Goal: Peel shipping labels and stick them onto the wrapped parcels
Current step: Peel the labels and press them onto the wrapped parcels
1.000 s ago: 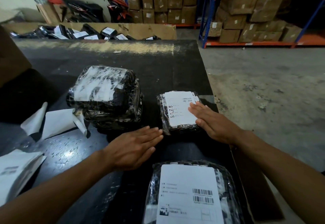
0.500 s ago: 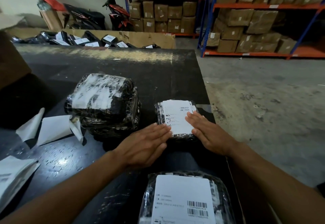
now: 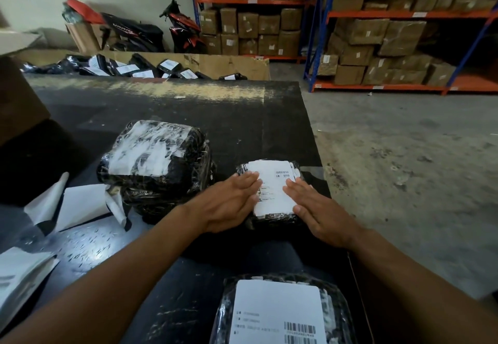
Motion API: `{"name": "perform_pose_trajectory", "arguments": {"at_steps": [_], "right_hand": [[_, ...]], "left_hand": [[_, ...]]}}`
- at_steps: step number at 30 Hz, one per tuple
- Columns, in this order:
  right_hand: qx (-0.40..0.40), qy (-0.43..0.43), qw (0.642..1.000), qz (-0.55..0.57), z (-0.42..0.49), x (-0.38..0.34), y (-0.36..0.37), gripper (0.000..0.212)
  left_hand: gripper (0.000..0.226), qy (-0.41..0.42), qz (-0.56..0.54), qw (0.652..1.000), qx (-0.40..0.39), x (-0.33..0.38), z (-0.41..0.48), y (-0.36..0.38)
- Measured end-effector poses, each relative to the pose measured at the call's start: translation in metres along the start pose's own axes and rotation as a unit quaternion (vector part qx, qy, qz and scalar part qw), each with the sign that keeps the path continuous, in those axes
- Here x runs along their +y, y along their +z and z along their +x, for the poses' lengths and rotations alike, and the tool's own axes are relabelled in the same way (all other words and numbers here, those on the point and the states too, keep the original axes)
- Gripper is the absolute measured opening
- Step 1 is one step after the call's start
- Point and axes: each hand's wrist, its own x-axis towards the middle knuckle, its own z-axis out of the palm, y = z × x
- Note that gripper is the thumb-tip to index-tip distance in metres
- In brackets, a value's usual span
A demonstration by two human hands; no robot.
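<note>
Smoothing the label (image 3: 272,181) onto the small parcel (image 3: 275,222), your left hand (image 3: 229,204) and right hand (image 3: 319,210) lie flat, fingers straight, together. Next, probably seal its edges.

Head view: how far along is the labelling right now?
Done: the nearest parcel carries a label, and labelled parcels fill the far carton; peeled backings lie at left. In hand: left hand and right hand press flat on the label of the small parcel. Left: possibly the stacked parcels; their white patch seems under the wrap, so unclear.
</note>
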Motion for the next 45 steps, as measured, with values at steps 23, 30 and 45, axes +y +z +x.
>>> {"name": "perform_pose_trajectory", "arguments": {"at_steps": [23,30,45], "right_hand": [[0.030,0.000,0.999,0.026,-0.002,0.000,0.004,0.062],[0.017,0.008,0.999,0.035,-0.003,-0.004,0.000,0.055],[0.013,0.027,0.998,0.046,-0.003,-0.012,-0.001,0.055]], "left_hand": [[0.035,-0.100,0.089,0.990,-0.040,-0.016,0.055,-0.024],[0.044,-0.097,0.030,0.994,-0.036,0.009,0.072,-0.014],[0.034,-0.085,0.205,0.974,-0.047,0.019,0.057,-0.015]]}}
